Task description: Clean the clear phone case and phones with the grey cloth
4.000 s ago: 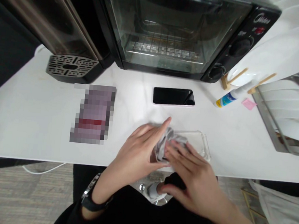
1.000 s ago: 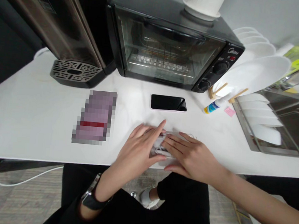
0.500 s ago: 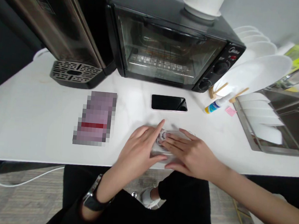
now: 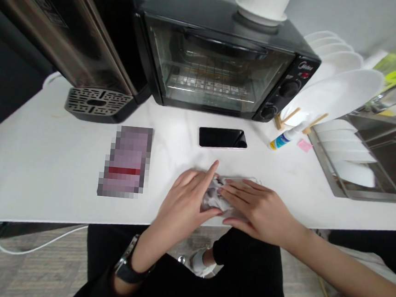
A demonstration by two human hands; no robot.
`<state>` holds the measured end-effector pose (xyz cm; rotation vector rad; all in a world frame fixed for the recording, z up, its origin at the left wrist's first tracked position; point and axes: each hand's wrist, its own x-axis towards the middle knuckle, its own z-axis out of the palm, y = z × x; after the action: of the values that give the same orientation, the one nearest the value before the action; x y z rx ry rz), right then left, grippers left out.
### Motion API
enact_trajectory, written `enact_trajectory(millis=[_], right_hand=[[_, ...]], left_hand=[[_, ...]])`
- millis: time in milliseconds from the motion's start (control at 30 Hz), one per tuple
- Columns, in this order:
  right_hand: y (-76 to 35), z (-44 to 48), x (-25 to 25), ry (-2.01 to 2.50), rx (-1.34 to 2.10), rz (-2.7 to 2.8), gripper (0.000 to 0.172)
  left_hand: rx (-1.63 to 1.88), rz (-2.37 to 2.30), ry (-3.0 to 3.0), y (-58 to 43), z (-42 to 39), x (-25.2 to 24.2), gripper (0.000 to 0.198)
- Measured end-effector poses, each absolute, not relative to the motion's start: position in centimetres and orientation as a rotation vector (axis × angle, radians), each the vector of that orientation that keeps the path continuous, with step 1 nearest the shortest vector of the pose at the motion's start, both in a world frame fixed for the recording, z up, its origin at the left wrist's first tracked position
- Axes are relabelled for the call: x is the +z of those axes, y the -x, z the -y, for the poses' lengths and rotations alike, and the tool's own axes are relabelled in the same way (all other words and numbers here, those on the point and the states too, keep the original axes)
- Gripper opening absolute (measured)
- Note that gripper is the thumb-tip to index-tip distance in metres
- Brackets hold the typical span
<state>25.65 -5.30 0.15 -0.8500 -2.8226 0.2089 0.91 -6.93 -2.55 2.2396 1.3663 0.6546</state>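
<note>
A clear phone case (image 4: 248, 179) lies near the front edge of the white counter (image 4: 44, 167), mostly covered by my hands. My left hand (image 4: 188, 201) rests on its left end, fingers stretched out, index finger pointing away from me. My right hand (image 4: 255, 206) lies flat on top with straight fingers, pressing a crumpled grey cloth (image 4: 213, 193) onto the case. The cloth shows only in the gap between my hands. A black watch (image 4: 128, 265) sits on my left wrist.
A black phone (image 4: 223, 137) lies face up behind the case. A blurred purple booklet (image 4: 126, 160) lies to the left. At the back stand a toaster oven (image 4: 223, 58) and a dark coffee machine (image 4: 87, 65). At the right are a small bottle (image 4: 284, 138), white plates (image 4: 341, 94) and a metal dish rack (image 4: 356, 167).
Both hands stay on the case. The cloth has shifted a little under my right fingers over the last second. The camera has tipped up since four seconds ago.
</note>
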Motion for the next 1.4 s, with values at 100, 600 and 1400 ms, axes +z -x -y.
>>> enact_trajectory(millis=[100,600,1400], right_hand=[[-29.9,6.6,1.4,0.991,0.125,2.814,0.052],[-29.4,6.1,0.1,1.048,0.13,2.738,0.052],[-32.7,7.4,-3.9,1.298,0.887,1.172,0.055]], left_hand=[[0.667,-1.371,-2.22,-1.1,7.0,-2.5,0.125],[0.704,-1.408,-2.17,-0.8,6.8,-2.4,0.117],[0.687,-1.55,-2.121,0.3,5.9,-3.2,0.082]])
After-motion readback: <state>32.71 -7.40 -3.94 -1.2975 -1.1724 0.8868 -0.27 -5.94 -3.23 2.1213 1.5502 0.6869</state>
